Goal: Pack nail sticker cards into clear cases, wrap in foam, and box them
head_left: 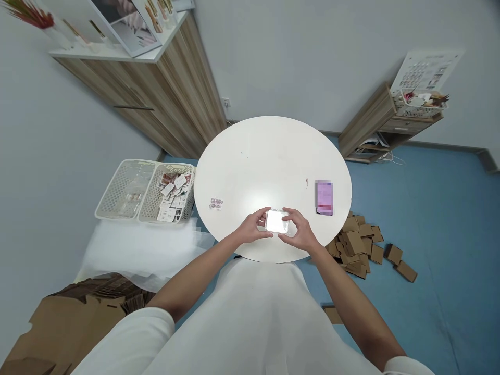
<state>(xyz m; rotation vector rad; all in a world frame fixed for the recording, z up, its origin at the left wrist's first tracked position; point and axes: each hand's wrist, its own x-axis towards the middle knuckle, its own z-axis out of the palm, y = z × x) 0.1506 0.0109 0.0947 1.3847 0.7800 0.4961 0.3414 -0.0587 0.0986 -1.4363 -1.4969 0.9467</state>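
Both hands hold a small clear plastic case (276, 222) just above the near edge of a round white table (269, 156). My left hand (254, 229) grips its left end with fingers curled round it. My right hand (297, 232) pinches its right end. The case glares white under the light, so its contents are hidden. A small blister strip (216, 203) lies on the table to the left. A purple rectangular object (324, 197), blurred, lies to the right.
Two white baskets (146, 190) stand left of the table, one with several small packets. Folded brown cardboard boxes (363, 245) are scattered on the blue floor at right. Flat cardboard (78, 312) lies at lower left. Wooden cabinets (156, 94) line the walls.
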